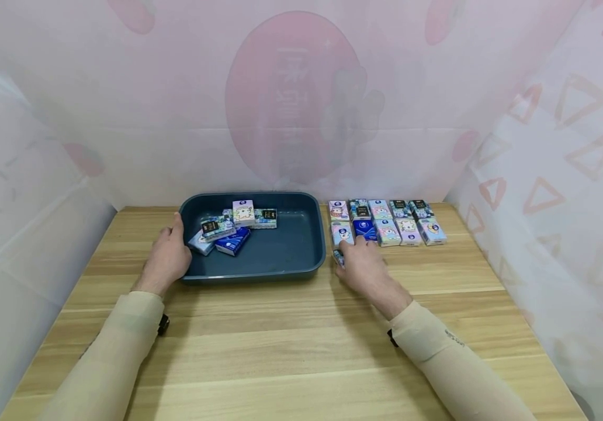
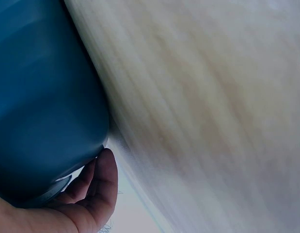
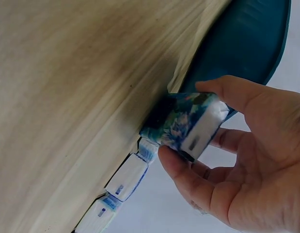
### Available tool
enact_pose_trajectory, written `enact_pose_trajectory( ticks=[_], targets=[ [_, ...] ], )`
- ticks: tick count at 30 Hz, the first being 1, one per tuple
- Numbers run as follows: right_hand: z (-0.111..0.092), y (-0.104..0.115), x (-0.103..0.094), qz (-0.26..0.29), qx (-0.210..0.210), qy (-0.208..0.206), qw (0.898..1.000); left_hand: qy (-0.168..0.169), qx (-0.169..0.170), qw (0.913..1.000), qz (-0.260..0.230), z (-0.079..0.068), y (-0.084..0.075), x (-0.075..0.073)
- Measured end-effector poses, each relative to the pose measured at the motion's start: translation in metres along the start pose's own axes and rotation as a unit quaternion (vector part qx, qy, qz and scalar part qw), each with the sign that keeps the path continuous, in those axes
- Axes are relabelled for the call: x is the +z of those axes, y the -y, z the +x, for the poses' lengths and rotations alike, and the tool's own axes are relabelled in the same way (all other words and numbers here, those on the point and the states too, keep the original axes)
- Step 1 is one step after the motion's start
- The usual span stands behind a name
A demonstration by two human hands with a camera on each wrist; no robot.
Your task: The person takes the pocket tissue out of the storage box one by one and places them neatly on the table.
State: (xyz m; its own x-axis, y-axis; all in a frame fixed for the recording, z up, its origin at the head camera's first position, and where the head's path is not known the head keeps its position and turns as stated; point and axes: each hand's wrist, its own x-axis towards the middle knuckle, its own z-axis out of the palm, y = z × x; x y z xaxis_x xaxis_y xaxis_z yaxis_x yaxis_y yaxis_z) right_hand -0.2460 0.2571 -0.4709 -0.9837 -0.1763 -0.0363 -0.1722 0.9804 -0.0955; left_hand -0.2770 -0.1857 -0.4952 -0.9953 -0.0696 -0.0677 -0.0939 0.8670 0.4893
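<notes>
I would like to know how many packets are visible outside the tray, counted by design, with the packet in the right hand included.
Pale cartoon packets: 6
Dark floral packets in the rows: 3
Deep blue packet: 1
Held floral packet, in the right hand: 1
Total: 11

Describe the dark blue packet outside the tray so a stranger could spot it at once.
Right of the teal tray, small packets lie in two full rows. In the nearer row, second from the left, just beyond the right hand, is the dark blue packet, flanked by pale ones.
</notes>
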Motion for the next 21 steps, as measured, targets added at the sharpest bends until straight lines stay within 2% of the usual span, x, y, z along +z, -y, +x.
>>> enact_pose_trajectory(
  ticks=[15, 21],
  targets=[
    [0.0, 0.005, 0.004, 0.039, 0.01, 0.035, 0.999, 0.002, -0.001, 1.0, 0.001, 0.0, 0.001, 0.0],
    [-0.001, 0.004, -0.007, 0.063, 0.0, 0.06, 0.996, -0.001, 0.004, 1.0, 0.005, 0.0, 0.001, 0.0]
  ],
)
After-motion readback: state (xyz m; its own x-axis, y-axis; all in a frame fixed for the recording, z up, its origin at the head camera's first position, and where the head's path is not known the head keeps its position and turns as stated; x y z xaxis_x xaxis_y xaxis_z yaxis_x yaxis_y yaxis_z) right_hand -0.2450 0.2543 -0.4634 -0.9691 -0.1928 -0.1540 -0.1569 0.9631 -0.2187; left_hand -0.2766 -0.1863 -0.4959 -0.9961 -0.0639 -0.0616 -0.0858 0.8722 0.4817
